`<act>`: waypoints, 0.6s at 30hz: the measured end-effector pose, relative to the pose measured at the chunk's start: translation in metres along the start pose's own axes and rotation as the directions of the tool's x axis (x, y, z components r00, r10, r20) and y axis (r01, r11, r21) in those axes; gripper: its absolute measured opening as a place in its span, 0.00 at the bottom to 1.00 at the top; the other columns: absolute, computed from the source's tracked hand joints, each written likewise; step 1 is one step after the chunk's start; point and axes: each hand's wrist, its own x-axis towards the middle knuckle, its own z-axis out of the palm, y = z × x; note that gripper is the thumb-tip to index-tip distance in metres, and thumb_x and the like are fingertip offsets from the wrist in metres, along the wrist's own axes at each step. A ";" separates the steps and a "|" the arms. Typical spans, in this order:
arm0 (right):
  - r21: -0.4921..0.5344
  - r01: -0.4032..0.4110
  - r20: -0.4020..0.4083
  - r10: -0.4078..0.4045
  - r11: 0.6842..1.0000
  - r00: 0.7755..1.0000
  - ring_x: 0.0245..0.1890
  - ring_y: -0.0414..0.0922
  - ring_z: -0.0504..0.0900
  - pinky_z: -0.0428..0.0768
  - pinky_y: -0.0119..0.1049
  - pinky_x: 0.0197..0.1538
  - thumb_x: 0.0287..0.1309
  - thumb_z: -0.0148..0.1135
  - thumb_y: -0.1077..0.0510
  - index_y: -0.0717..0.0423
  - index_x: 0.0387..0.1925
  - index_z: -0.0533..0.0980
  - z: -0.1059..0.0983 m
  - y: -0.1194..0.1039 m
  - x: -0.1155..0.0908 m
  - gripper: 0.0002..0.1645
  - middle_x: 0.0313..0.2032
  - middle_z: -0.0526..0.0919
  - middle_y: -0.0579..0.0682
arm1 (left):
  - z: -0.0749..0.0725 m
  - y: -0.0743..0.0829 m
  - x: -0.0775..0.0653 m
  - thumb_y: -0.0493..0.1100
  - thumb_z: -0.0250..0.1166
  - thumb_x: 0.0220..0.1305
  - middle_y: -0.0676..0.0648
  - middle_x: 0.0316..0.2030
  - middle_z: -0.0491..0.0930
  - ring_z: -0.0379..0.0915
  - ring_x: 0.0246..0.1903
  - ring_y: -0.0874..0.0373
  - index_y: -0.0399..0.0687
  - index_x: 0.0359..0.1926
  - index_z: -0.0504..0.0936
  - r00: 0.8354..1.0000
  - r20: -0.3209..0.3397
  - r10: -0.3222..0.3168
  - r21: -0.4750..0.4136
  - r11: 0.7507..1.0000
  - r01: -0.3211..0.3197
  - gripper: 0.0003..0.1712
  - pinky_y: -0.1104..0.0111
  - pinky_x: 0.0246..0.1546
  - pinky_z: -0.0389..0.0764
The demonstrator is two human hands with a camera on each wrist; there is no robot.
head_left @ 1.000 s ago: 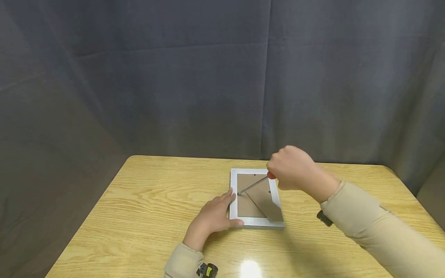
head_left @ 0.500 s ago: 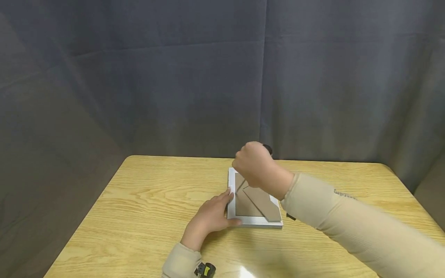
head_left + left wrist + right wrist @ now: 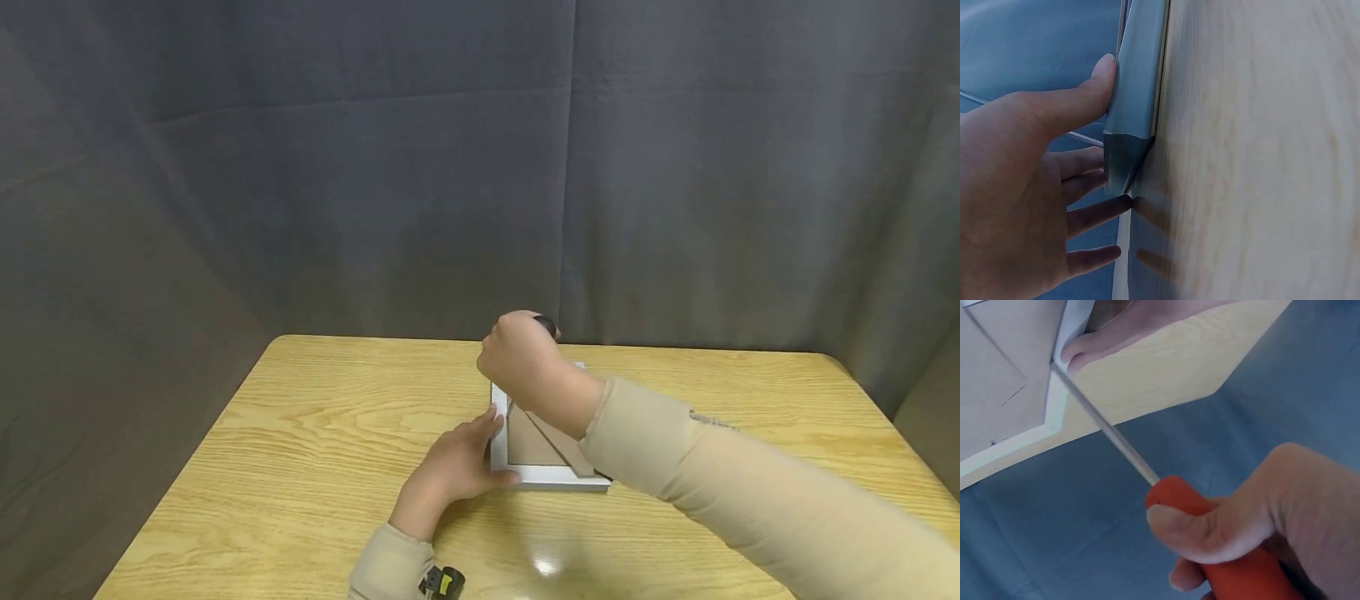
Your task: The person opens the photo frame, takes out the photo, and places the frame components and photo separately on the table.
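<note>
A white picture frame (image 3: 551, 475) lies face down on the table, its brown backing board (image 3: 531, 443) and easel leg (image 3: 567, 448) upward. Around the near left corner, my left hand (image 3: 457, 462) rests with thumb on the near rail and straight fingers along the left one. My right hand (image 3: 521, 354) grips the orange handle of a screwdriver (image 3: 1110, 431), thumb laid along it. The metal shaft slants down, and its tip meets the seam between backing and left rail, close to my left fingertips. Most of the frame's far part is hidden behind my right hand and forearm.
The wood-grain table (image 3: 315, 442) extends on both sides of the frame. A dark grey curtain (image 3: 360, 208) hangs behind its far edge. A small dark tab (image 3: 993, 443) sticks up at another edge of the backing.
My right hand has swung left over the frame, bringing the screwdriver from a low slant to a steeper one, with its tip staying at the left seam. My left hand has stayed in place.
</note>
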 end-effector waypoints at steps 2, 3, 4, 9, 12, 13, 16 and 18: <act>0.053 -0.009 -0.034 0.010 0.999 0.999 0.14 0.39 0.73 0.75 0.32 0.17 0.52 0.68 0.49 0.48 0.20 0.80 0.009 0.005 -0.004 0.12 0.18 0.79 0.43 | 0.001 0.000 0.001 0.60 0.74 0.54 0.46 0.74 0.58 0.60 0.70 0.44 0.43 0.72 0.66 1.000 0.003 -0.009 0.011 1.000 0.009 0.50 0.49 0.66 0.64; 0.077 -0.014 -0.054 0.018 0.997 0.998 0.15 0.39 0.74 0.75 0.32 0.18 0.50 0.70 0.48 0.48 0.19 0.79 0.015 0.008 -0.007 0.12 0.18 0.80 0.43 | 0.001 0.000 0.002 0.60 0.74 0.55 0.47 0.75 0.57 0.59 0.70 0.44 0.44 0.73 0.65 1.000 0.009 -0.015 0.019 1.000 0.015 0.50 0.48 0.67 0.63; 0.102 -0.018 -0.073 0.026 0.995 0.997 0.16 0.39 0.75 0.75 0.32 0.20 0.48 0.71 0.48 0.48 0.18 0.78 0.020 0.011 -0.010 0.13 0.17 0.79 0.44 | 0.001 0.001 0.003 0.60 0.73 0.55 0.48 0.75 0.57 0.58 0.70 0.44 0.45 0.73 0.65 1.000 0.012 -0.021 0.022 1.000 0.021 0.50 0.48 0.67 0.63; 0.262 -0.029 -0.149 0.070 0.965 0.986 0.15 0.38 0.70 0.75 0.33 0.23 0.41 0.71 0.57 0.47 0.10 0.70 0.050 0.023 -0.028 0.17 0.12 0.72 0.42 | 0.003 0.000 0.004 0.61 0.73 0.54 0.48 0.75 0.56 0.57 0.71 0.42 0.46 0.73 0.66 0.999 0.019 -0.045 0.015 0.999 0.045 0.51 0.46 0.68 0.61; 0.377 -0.022 -0.182 0.098 0.926 0.978 0.15 0.39 0.65 0.73 0.35 0.22 0.37 0.69 0.62 0.46 0.09 0.67 0.071 0.031 -0.039 0.18 0.11 0.69 0.41 | 0.004 0.000 0.004 0.61 0.74 0.53 0.47 0.75 0.57 0.57 0.71 0.42 0.46 0.73 0.66 0.999 0.011 -0.048 0.011 0.999 0.048 0.51 0.46 0.67 0.61; 0.417 -0.016 -0.194 0.106 0.909 0.975 0.15 0.39 0.63 0.71 0.35 0.21 0.37 0.68 0.64 0.45 0.09 0.67 0.079 0.033 -0.043 0.18 0.11 0.68 0.41 | 0.004 0.000 0.004 0.61 0.74 0.53 0.46 0.75 0.57 0.57 0.70 0.42 0.45 0.73 0.66 0.999 0.009 -0.046 0.011 0.999 0.046 0.51 0.46 0.67 0.61; 0.525 0.002 -0.220 0.133 0.851 0.966 0.16 0.40 0.59 0.67 0.36 0.20 0.33 0.65 0.69 0.44 0.10 0.69 0.104 0.038 -0.055 0.18 0.12 0.65 0.40 | 0.005 0.001 0.004 0.61 0.73 0.53 0.46 0.75 0.57 0.57 0.70 0.42 0.46 0.73 0.66 0.999 0.009 -0.039 0.017 0.999 0.039 0.51 0.45 0.67 0.61; 0.583 0.009 -0.226 0.151 0.812 0.962 0.16 0.40 0.60 0.66 0.36 0.20 0.32 0.65 0.70 0.43 0.13 0.73 0.119 0.039 -0.064 0.17 0.13 0.66 0.38 | 0.005 0.003 0.004 0.61 0.73 0.53 0.47 0.75 0.57 0.57 0.70 0.42 0.46 0.73 0.66 0.999 0.012 -0.037 0.023 0.999 0.037 0.51 0.44 0.67 0.60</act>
